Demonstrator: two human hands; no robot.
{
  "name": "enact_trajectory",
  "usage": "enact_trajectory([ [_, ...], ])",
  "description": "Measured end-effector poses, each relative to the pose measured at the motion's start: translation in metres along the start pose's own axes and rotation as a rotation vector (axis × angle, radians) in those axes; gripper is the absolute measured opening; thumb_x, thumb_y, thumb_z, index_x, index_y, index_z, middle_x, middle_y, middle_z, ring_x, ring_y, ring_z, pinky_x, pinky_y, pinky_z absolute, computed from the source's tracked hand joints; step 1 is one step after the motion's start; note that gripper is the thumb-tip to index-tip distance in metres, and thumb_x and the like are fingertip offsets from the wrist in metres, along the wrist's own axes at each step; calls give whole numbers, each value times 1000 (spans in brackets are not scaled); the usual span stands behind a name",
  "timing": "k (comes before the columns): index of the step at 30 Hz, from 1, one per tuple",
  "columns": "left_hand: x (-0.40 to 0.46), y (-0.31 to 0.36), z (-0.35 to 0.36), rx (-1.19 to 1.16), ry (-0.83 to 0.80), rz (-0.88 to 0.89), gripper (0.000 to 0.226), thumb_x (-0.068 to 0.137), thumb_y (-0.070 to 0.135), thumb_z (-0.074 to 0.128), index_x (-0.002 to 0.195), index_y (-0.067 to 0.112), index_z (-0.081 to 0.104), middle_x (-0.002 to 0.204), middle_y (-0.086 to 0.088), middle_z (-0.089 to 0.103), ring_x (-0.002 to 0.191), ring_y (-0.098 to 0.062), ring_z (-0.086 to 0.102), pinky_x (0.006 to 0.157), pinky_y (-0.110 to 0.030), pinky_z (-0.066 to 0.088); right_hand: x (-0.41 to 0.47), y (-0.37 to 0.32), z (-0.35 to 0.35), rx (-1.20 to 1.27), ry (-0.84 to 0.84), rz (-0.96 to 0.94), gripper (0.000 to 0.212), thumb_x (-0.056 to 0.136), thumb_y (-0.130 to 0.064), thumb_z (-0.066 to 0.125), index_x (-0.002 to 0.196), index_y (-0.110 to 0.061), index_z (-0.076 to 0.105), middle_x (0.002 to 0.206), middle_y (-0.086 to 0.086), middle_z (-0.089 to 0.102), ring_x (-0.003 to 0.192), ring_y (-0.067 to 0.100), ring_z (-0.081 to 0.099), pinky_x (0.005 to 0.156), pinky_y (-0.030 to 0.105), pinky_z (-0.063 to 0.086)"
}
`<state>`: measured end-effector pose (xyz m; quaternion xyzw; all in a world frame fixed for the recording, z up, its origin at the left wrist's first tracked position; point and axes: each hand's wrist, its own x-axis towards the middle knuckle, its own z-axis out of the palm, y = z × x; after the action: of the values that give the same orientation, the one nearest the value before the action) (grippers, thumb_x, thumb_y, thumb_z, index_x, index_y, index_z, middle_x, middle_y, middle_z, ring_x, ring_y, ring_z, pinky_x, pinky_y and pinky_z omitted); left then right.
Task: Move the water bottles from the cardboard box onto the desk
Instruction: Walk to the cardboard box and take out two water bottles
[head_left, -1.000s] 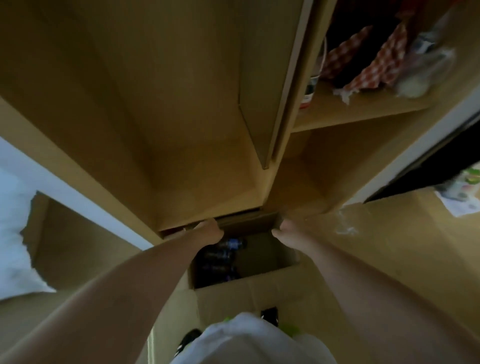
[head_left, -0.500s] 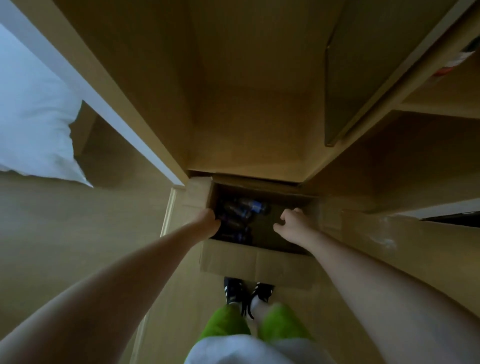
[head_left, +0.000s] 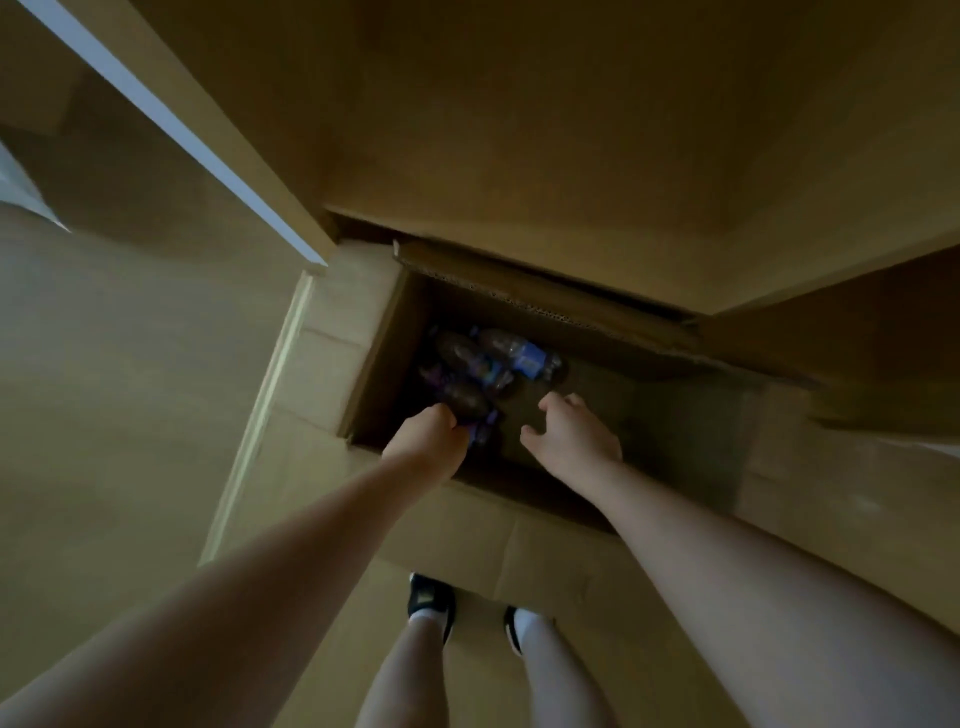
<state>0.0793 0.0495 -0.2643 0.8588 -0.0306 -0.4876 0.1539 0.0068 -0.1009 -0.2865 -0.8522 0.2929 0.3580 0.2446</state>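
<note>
Seen from above: an open cardboard box on the floor, half under a wooden desk, with a few water bottles lying on their sides in the box's far left corner. Inside the box, left hand curled around the nearest bottle; right hand just beside that bottle, fingers loosely spread, holding nothing. Below the box's near flap, two dark shoes.

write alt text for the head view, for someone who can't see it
Both hands reach into an open cardboard box on the floor: the left hand grips one of several water bottles, the right hand hovers open beside it.
</note>
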Motion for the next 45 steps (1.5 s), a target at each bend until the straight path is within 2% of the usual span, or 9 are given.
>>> enact_trajectory([
  [9,159,-18,97,-1,9,7,27,98,11,38,113,-1,57,115,-21,61,103,-35,58,81,-38,45,166,70,109,23,28,36,61,89,-37,62,139,-14,39,143,8,38,127,31,45,101,45,44],
  [12,203,-18,119,-14,-10,30,34,101,12,35,125,0,56,124,-20,59,114,-33,56,97,-39,45,213,87,127,105,95,45,63,86,-29,66,141,-15,38,142,8,39,130,30,43,105,44,42],
  [18,261,-22,147,-157,-25,-48,30,96,15,46,117,-3,58,120,-22,60,112,-34,57,96,-38,45,289,86,144,399,187,4,71,81,-12,71,142,-14,36,141,9,45,133,27,42,108,47,39],
  [22,283,-24,159,-164,-19,-64,31,98,17,46,120,-2,57,121,-21,60,111,-32,58,82,-31,43,311,84,155,114,184,-26,89,78,-18,75,149,-14,21,151,10,28,141,28,25,112,51,31],
  [26,287,-30,161,-142,-7,1,34,101,17,41,124,-2,57,127,-21,58,118,-34,54,93,-34,41,315,84,167,-391,274,-60,91,83,-19,69,152,-8,9,149,15,24,138,30,24,107,52,33],
  [33,294,-38,156,-54,-55,-27,33,100,11,40,126,-3,55,129,-21,56,119,-33,54,99,-34,41,318,82,165,-524,271,-28,71,87,-16,67,142,-1,25,140,19,37,128,33,36,99,43,43],
  [37,288,-36,153,-173,-11,-29,34,99,13,44,129,-1,54,128,-22,57,118,-35,54,102,-41,43,312,96,139,-109,72,-35,67,81,-25,75,136,-6,41,134,15,51,125,31,46,99,38,40],
  [42,260,-22,147,-324,-7,-94,23,101,15,42,108,3,61,111,-20,61,90,-27,60,84,-34,45,275,125,89,806,-415,247,51,82,-26,71,129,-16,53,124,9,61,104,21,61,73,34,54],
  [45,233,-14,147,-645,-36,-152,35,99,25,47,124,1,56,113,-19,60,96,-28,55,88,-41,47,242,136,75,1168,-608,321,58,70,-27,76,124,-13,58,116,12,69,96,23,68,72,41,57],
])
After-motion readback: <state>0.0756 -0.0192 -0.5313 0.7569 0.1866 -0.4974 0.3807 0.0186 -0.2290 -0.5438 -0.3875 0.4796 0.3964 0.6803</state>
